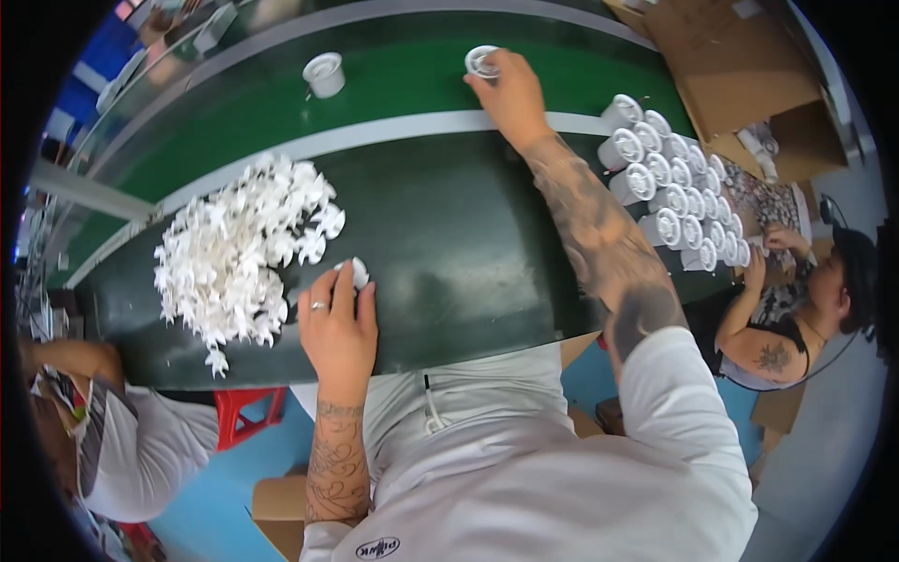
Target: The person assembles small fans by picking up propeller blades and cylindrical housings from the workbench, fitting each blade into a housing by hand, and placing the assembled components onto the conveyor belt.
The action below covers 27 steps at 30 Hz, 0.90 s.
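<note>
My right hand [515, 98] reaches far out over the green belt, thumb and fingers closed round the rim of a white round plastic cup-like housing [479, 62]. Another white housing [325, 77] stands on the belt to the left, a short wire at its base. On the dark table my left hand [339, 323] has its fingertips closed on a small white plastic piece [358, 273], partly hidden by the fingers. Beside that hand spreads a heap of white bladed plastic pieces, like little fan wheels [234, 248].
Several white housings [670, 178] stand in rows at the table's right end. Beyond them are an open cardboard box [740, 75] and a co-worker [782, 318]. Another person [140, 440] sits at the left, near a red stool [251, 412]. A pale rail [412, 125] divides table and belt.
</note>
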Each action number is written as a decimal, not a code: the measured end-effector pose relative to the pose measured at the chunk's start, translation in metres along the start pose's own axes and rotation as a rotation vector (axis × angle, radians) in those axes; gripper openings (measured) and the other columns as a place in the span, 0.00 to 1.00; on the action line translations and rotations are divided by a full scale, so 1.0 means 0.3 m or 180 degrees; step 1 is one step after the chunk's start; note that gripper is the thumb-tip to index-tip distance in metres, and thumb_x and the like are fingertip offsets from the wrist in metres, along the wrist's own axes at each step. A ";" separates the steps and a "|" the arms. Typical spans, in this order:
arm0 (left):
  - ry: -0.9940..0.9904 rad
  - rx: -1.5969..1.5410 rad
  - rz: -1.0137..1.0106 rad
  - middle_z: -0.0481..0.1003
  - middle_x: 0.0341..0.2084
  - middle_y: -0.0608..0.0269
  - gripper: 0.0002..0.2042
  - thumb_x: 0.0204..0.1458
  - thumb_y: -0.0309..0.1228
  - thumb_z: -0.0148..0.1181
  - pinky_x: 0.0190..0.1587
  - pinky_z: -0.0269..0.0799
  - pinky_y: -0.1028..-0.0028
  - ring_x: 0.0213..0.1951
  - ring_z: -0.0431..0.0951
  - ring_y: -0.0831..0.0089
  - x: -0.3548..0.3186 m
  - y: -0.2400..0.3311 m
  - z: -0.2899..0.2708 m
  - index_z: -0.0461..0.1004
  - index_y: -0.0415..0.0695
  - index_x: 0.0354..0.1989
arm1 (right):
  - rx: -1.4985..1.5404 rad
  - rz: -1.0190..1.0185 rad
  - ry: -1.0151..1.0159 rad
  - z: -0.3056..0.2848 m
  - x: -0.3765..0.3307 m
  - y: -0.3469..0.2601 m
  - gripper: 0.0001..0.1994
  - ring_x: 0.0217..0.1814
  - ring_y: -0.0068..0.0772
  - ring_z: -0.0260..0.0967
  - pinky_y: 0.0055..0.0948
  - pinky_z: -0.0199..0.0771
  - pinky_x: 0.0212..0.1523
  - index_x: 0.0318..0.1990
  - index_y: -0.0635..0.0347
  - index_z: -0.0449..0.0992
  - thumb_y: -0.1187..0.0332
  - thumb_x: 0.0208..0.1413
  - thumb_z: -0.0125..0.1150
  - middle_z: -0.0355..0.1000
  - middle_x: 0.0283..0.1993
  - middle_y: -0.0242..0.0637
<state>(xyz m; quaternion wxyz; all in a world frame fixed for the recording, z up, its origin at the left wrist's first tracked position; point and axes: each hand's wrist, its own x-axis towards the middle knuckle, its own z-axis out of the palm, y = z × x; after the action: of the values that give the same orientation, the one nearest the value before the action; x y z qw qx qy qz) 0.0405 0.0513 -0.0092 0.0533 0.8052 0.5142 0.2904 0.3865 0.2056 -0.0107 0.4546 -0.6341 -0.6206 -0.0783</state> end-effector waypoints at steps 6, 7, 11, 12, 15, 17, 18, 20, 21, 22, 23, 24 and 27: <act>-0.0062 -0.0344 -0.0317 0.72 0.39 0.50 0.18 0.49 0.24 0.65 0.43 0.70 0.61 0.40 0.72 0.54 0.006 -0.033 -0.069 0.75 0.37 0.49 | -0.0908 0.0218 -0.0374 -0.138 -0.033 -0.173 0.32 0.63 0.64 0.60 0.50 0.60 0.63 0.62 0.55 0.66 0.63 0.49 0.68 0.67 0.57 0.59; -0.0182 -0.0375 -0.0437 0.71 0.38 0.50 0.18 0.49 0.23 0.64 0.42 0.69 0.61 0.39 0.72 0.53 0.005 -0.031 -0.085 0.75 0.36 0.50 | -0.1332 -0.0089 -0.0197 -0.254 -0.086 -0.228 0.33 0.65 0.65 0.57 0.52 0.57 0.65 0.64 0.55 0.64 0.63 0.48 0.68 0.64 0.59 0.60; -0.0833 -0.0539 -0.0351 0.70 0.35 0.49 0.16 0.47 0.19 0.60 0.36 0.70 0.63 0.34 0.73 0.53 0.043 -0.008 -0.138 0.77 0.37 0.47 | -0.3014 0.0998 -0.0621 -0.565 -0.391 -0.187 0.32 0.67 0.67 0.54 0.55 0.52 0.67 0.59 0.67 0.68 0.56 0.51 0.67 0.61 0.63 0.64; -0.0774 -0.0690 -0.0168 0.71 0.37 0.48 0.15 0.47 0.19 0.61 0.37 0.72 0.62 0.35 0.75 0.52 0.041 -0.027 -0.111 0.78 0.38 0.46 | -0.3126 0.1010 -0.0778 -0.605 -0.448 -0.172 0.31 0.68 0.67 0.53 0.55 0.52 0.68 0.59 0.67 0.68 0.57 0.52 0.66 0.60 0.64 0.64; -0.0407 -0.0884 0.0251 0.74 0.36 0.51 0.13 0.47 0.21 0.63 0.38 0.74 0.63 0.36 0.77 0.54 0.037 -0.026 -0.071 0.78 0.38 0.43 | -0.2925 0.0805 -0.0507 -0.627 -0.499 -0.210 0.22 0.68 0.64 0.54 0.49 0.54 0.68 0.54 0.67 0.70 0.67 0.53 0.65 0.60 0.65 0.60; -0.0391 -0.1005 0.0224 0.75 0.32 0.54 0.14 0.47 0.21 0.63 0.35 0.73 0.64 0.34 0.76 0.55 0.022 -0.010 -0.089 0.78 0.39 0.45 | -0.2423 0.0829 -0.0455 -0.606 -0.512 -0.241 0.21 0.67 0.63 0.57 0.46 0.58 0.65 0.52 0.67 0.70 0.69 0.53 0.65 0.61 0.64 0.58; -0.0358 -0.0954 0.0193 0.75 0.32 0.54 0.14 0.47 0.21 0.63 0.35 0.73 0.64 0.34 0.76 0.55 0.012 -0.001 -0.106 0.78 0.39 0.45 | -0.2015 0.0895 -0.0421 -0.593 -0.513 -0.248 0.19 0.65 0.61 0.59 0.43 0.62 0.63 0.50 0.67 0.71 0.71 0.52 0.65 0.61 0.63 0.55; -0.0998 -0.0743 -0.0068 0.75 0.34 0.57 0.17 0.49 0.24 0.62 0.35 0.74 0.64 0.35 0.76 0.59 0.006 0.019 -0.143 0.76 0.42 0.50 | -0.1642 0.1044 -0.0462 -0.568 -0.517 -0.237 0.17 0.61 0.59 0.62 0.42 0.65 0.60 0.48 0.67 0.71 0.72 0.52 0.65 0.62 0.62 0.54; -0.0984 -0.0731 -0.0083 0.75 0.34 0.57 0.17 0.49 0.24 0.62 0.35 0.74 0.64 0.35 0.76 0.59 -0.006 0.013 -0.138 0.76 0.42 0.50 | -0.1308 0.1205 -0.0515 -0.555 -0.525 -0.221 0.15 0.58 0.57 0.66 0.40 0.68 0.56 0.45 0.66 0.71 0.73 0.51 0.65 0.63 0.60 0.52; -0.0879 -0.1048 -0.0049 0.75 0.34 0.57 0.18 0.49 0.23 0.62 0.34 0.74 0.64 0.32 0.76 0.60 -0.012 0.003 -0.125 0.75 0.42 0.51 | -0.1283 0.1076 -0.0367 -0.540 -0.519 -0.195 0.13 0.50 0.54 0.69 0.41 0.71 0.48 0.42 0.65 0.71 0.72 0.51 0.66 0.67 0.56 0.49; -0.0771 -0.1368 -0.0015 0.75 0.34 0.57 0.20 0.49 0.23 0.61 0.32 0.74 0.65 0.30 0.76 0.60 -0.018 -0.004 -0.117 0.74 0.42 0.53 | -0.1271 0.1047 -0.0373 -0.542 -0.511 -0.177 0.13 0.50 0.54 0.69 0.41 0.71 0.48 0.42 0.65 0.71 0.72 0.51 0.66 0.67 0.56 0.49; -0.0745 -0.1366 -0.0034 0.75 0.34 0.57 0.20 0.49 0.23 0.61 0.32 0.74 0.65 0.30 0.76 0.60 -0.021 -0.009 -0.110 0.74 0.42 0.53 | -0.1272 0.0989 -0.0335 -0.543 -0.499 -0.163 0.12 0.48 0.53 0.69 0.40 0.70 0.47 0.40 0.65 0.70 0.73 0.51 0.66 0.68 0.52 0.48; -0.0463 -0.1951 0.0051 0.74 0.28 0.56 0.18 0.50 0.19 0.58 0.30 0.70 0.70 0.24 0.73 0.64 -0.015 -0.004 -0.111 0.74 0.40 0.52 | -0.1377 0.0934 -0.0287 -0.517 -0.432 -0.195 0.14 0.40 0.49 0.70 0.39 0.70 0.42 0.39 0.65 0.71 0.70 0.50 0.68 0.71 0.42 0.45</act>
<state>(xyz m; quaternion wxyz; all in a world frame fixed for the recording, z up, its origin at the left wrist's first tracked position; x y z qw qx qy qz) 0.0208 0.0410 0.0161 0.3279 0.7743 0.3912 0.3740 0.3801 -0.0024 0.0206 0.2869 -0.8025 -0.5106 -0.1140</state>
